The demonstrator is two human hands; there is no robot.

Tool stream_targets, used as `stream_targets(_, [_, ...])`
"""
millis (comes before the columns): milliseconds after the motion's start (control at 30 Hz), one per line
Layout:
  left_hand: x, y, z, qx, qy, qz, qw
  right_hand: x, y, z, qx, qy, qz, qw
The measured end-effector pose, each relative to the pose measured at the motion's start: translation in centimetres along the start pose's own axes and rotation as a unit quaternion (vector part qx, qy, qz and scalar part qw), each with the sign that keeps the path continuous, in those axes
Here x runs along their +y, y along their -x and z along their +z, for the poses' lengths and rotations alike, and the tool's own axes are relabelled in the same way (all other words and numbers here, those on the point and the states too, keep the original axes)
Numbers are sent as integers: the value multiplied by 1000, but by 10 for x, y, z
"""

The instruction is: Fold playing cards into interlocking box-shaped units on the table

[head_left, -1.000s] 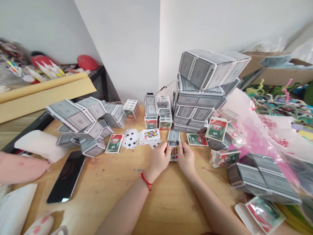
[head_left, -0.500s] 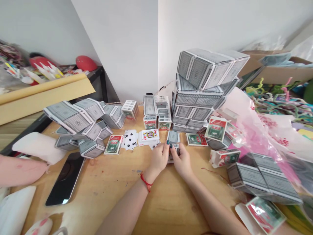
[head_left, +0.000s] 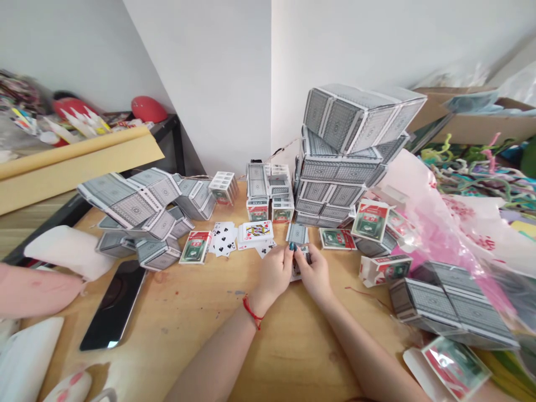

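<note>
My left hand [head_left: 274, 272] and my right hand [head_left: 313, 272] meet over the wooden table, thumbs side by side. Between them they grip a playing card [head_left: 296, 272], mostly covered by the fingers, so I cannot tell whether it is one card or several. Just beyond the fingertips lies a grey-backed card [head_left: 297, 233], face down. To its left is a face-up stack topped by a queen [head_left: 256, 230]. Spade cards [head_left: 224, 239] are fanned beside that stack. A red and green card box [head_left: 195, 247] lies further left, and another card box [head_left: 337, 238] lies to the right.
A tall stack of blocks folded from cards [head_left: 341, 167] rises at the back right. More folded card blocks [head_left: 142, 204] lean at the left. A black phone [head_left: 113, 306] lies front left. Wrapped card blocks [head_left: 450, 301] and an open card box [head_left: 454, 365] sit at the right.
Both hands stay together around the card, with only a slight shift of the fingers and thumbs. The things on the table are where they were.
</note>
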State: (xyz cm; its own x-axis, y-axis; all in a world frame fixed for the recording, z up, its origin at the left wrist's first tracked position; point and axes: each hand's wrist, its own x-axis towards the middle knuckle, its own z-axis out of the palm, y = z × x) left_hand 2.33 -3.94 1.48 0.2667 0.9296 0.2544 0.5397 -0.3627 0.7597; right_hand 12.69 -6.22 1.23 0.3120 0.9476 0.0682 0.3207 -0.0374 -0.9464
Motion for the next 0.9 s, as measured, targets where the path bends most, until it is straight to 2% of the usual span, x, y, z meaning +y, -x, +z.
stream_targets(267, [-1, -1, 1, -13, -30, 43, 999, 2, -3, -3, -6, -19, 3, 1000])
stream_targets(567, [1, -1, 0, -15, -83, 127, 988, 7, -5, -5, 27, 69, -22, 997])
stream_targets(700, [2, -1, 1, -33, -104, 134, 985, 9, -5, -6, 47, 81, -16, 995])
stream_targets(900, [3, -3, 4, -36, -92, 128, 987, 11, -9, -5, 72, 39, 6, 997])
